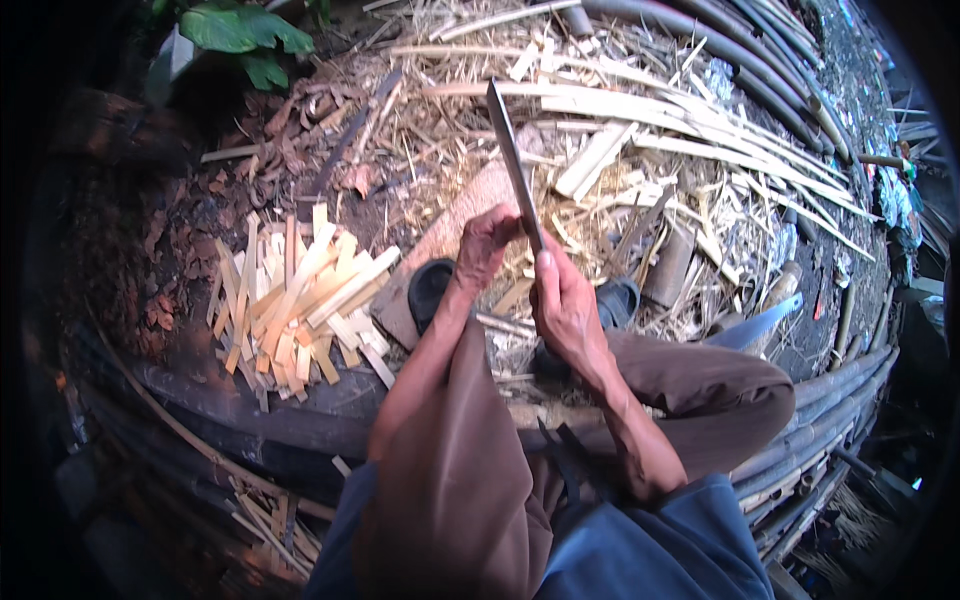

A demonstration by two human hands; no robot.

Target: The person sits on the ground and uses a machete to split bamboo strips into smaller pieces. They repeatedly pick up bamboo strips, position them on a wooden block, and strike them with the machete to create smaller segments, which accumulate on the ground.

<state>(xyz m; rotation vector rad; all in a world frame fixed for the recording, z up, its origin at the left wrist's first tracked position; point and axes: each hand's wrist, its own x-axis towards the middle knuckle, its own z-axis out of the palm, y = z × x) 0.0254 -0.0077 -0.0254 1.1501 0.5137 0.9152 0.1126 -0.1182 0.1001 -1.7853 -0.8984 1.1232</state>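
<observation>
Ground outdoors is dark soil [372,225] under straw-like shavings, with one patch of brown dry leaves [300,105] and one green plant [240,28] at upper left. 2 hands in view, both bare.

Right hand [567,305]: closed around the near end of 1 long narrow blade [512,150]. Blade is out front between the knees, tip pointing up and away from the person. Its handle is hidden in the fist, if it has one.

Left hand [487,248]: fingers curled, right beside the blade's left side, a bit past the right fist. Can't tell if it's touching the blade or pinching anything.

Left of the hands: 1 loose heap of short pale slats [300,300], dozens, overlapping too much to count. Right and beyond: 1 spread of long pale strips [690,120], well over five, no exact count. 1 short split pale piece [595,160] lies among the shavings.

Also 2 dark shoes [430,290], one each side of the hands; 1 bluish saw blade [762,324] by the right knee; several dark poles [740,60] bundled at upper right.
</observation>
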